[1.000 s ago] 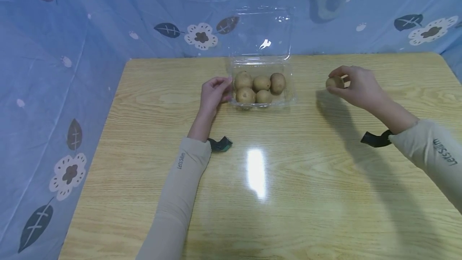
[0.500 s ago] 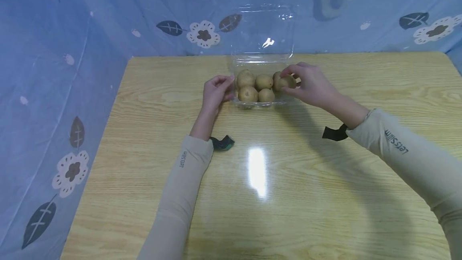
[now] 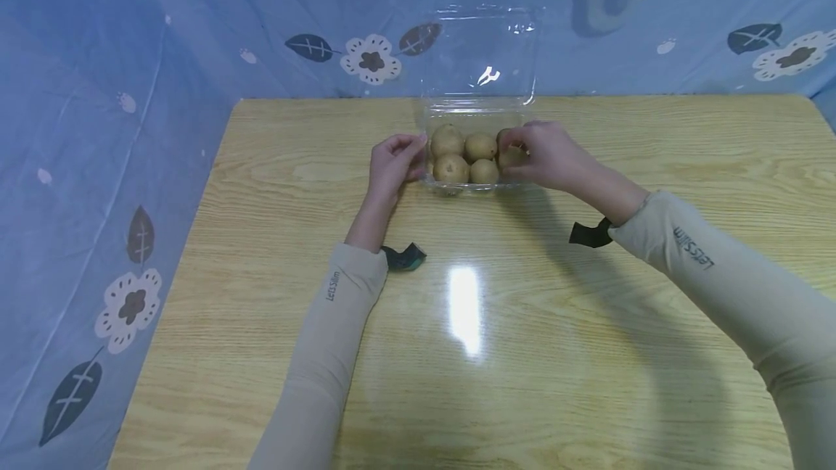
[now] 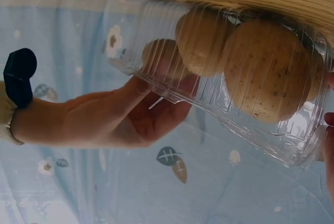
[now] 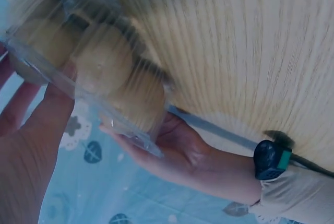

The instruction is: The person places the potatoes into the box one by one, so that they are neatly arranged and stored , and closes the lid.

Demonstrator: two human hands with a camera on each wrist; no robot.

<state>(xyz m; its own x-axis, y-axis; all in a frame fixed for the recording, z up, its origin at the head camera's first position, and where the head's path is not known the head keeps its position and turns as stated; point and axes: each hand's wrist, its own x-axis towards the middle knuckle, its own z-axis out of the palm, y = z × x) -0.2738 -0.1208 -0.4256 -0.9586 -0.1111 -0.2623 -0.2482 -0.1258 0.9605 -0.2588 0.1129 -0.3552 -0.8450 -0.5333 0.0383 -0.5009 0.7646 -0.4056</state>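
A clear, ribbed plastic box [image 3: 480,158] with a hinged lid [image 3: 480,56] standing upright behind it sits at the far middle of a glossy, pale wood-grain bench [image 3: 522,325]. Inside lie rounded, brown, matt-skinned fruits [image 3: 465,157], speckled and slightly fuzzy, packed in two rows and touching one another. The left hand [image 3: 392,163] rests against the box's left wall, fingers curled round its corner; the left wrist view shows those fingers [image 4: 156,85] pressed to the ribbed plastic from outside. The right hand [image 3: 545,154] reaches over the box's right end, its grip pinched on one fruit [image 3: 511,157] that sits in the near right corner, beside the others. In the right wrist view the fruits [image 5: 109,65] appear blurred through the transparent wall, with the right hand's fingers [image 5: 36,130] along it. Both forearms wear smooth beige sleeves [image 3: 326,339], each with a dark strap [image 3: 403,258] at the wrist. A blue cloth [image 3: 130,93] printed with flowers and leaves hangs round the bench.
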